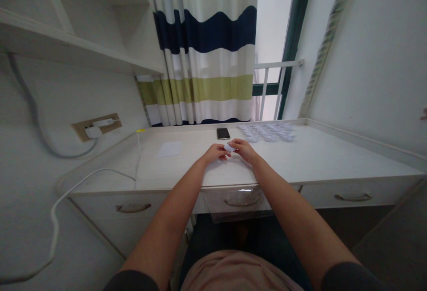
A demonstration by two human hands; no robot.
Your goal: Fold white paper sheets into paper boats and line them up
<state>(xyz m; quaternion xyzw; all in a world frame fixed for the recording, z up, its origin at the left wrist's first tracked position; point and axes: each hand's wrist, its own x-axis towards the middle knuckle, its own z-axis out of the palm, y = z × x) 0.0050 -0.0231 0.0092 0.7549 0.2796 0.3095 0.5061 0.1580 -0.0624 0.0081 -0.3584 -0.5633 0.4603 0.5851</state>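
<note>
Between my two hands is a small white piece that looks like paper [229, 148], held just above the white desk [196, 173]. My left hand [216, 152] grips its left side with bent fingers. On the other side, my right hand [243, 149] pinches it between thumb and fingers. Whether the piece is folded is too small to tell. A dark phone [223, 133] lies flat on the desk just beyond my hands. To the left lies a flat white sheet [170, 149].
Several white, crumpled-looking bundles [267, 132] lie in rows at the back right. A clear plastic bag [238, 204] hangs over the desk's front edge at a drawer. A white cable [100, 171] crosses the left side. A striped curtain [220, 64] hangs behind; shelves [100, 55] overhang upper left.
</note>
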